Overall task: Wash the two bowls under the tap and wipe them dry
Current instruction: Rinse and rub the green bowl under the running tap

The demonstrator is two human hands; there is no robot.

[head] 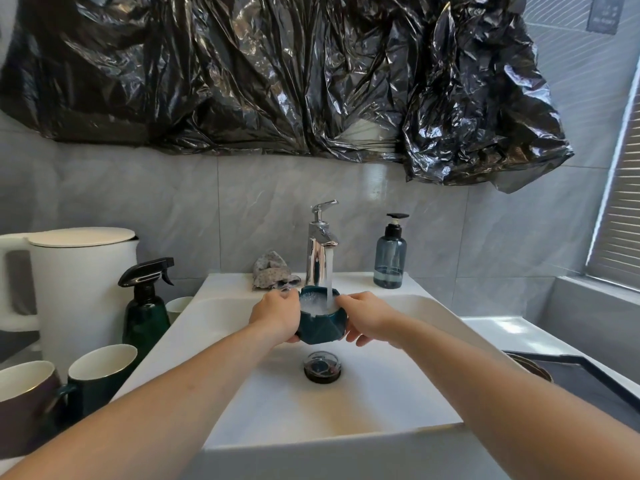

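A dark teal bowl [322, 323] was held over the white sink [398, 386], directly under the chrome tap [320, 247]. A running stream of water [329, 275] was seen falling inside the bowl's rim at the right; foamy water filled the bowl. The left hand [277, 317] was curled round the bowl's left wall, thumb at the rim. The right hand [363, 320] was clamped on the right wall, fingers wrapped underneath. Only one bowl could be made out with certainty.

Open basin was noted below the bowl, with the drain [322, 367] just beneath and toward the viewer. The sink's front edge lay well clear of the hands.

A crumpled grey cloth [272, 271] was recorded on the back ledge, left of the tap. A blue soap dispenser [390, 256] stood on the ledge to the right. Close beside the sink's left edge a dark green spray bottle [145, 303], a white kettle [79, 289] and mugs [100, 379] were crowded. Black plastic sheeting [277, 74] hung on the wall above
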